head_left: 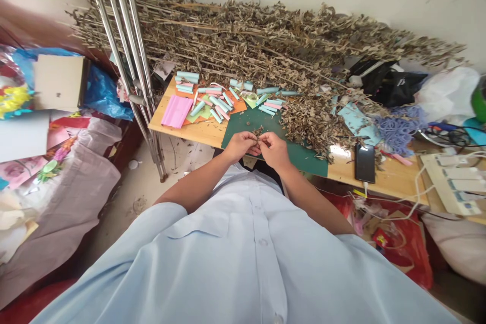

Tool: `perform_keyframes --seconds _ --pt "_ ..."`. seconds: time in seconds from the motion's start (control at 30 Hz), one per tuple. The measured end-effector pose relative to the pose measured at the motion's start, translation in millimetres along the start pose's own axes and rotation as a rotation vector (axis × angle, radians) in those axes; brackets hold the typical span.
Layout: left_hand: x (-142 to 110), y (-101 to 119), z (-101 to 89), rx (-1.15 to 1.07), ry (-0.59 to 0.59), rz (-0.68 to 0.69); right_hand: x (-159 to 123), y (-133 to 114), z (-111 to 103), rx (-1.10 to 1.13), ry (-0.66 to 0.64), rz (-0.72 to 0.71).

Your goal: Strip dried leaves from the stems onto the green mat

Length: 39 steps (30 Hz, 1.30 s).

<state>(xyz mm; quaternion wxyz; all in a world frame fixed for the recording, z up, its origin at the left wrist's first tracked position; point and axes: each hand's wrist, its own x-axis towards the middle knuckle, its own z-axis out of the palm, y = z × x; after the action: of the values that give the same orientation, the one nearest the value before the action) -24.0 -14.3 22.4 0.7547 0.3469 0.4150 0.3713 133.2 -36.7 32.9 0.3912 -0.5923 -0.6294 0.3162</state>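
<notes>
My left hand (240,145) and my right hand (275,149) meet over the near edge of a green cutting mat (311,162). Fingers of both are closed in a pinch on a small bit of dried leaves (258,131), which shows between the fingertips. To the right of my hands, a heap of loose dried leaves (307,124) covers part of the mat. Several small pale blue and pink paper rolls (220,104) lie beyond my left hand, over orange and green paper. A folded pink paper (177,111) rests at the table's left end.
Long bundles of dried leafy stalks (243,35) lie along the wall. Metal crutches (131,61) lean at the table's left end. On the right are a phone (365,163) with a cable, blue-purple yarn (398,124) and a power strip (451,185). A red bag (413,248) is below.
</notes>
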Motion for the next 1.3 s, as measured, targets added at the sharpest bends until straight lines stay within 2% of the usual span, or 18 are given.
perform_keyframes --seconds 0.23,0.37,0.5,0.73,0.9,1.0,1.17,1.23,1.3 --pt "-3.4 2.3 -0.8 -0.04 -0.008 0.013 8.5 11.4 9.3 0.417 0.088 0.306" --pt "-3.9 4.9 -0.2 -0.055 -0.04 0.004 7.9 6.9 6.9 0.323 0.104 0.253" --pt "-2.1 3.6 -0.7 -0.042 -0.058 0.004 4.3 -1.1 2.4 0.149 0.039 0.132" --pt "1.3 -0.1 -2.7 -0.036 -0.063 0.002 3.1 1.7 -2.1 0.029 -0.035 0.012" --pt "1.6 -0.6 0.7 0.03 -0.013 0.0 2.6 0.1 -2.6 -0.112 -0.035 -0.09" --pt "0.6 -0.9 2.5 0.068 0.016 0.001 2.8 0.2 0.3 -0.102 -0.022 -0.036" --pt "-2.8 1.7 2.5 0.023 -0.008 0.009 6.9 11.9 6.7 0.276 0.058 0.263" --pt "-3.5 3.4 2.1 -0.001 -0.017 0.004 7.7 14.9 7.0 0.319 0.101 0.284" --pt "-3.5 4.5 1.7 -0.009 -0.03 -0.008 7.0 13.7 5.7 0.256 0.111 0.242"
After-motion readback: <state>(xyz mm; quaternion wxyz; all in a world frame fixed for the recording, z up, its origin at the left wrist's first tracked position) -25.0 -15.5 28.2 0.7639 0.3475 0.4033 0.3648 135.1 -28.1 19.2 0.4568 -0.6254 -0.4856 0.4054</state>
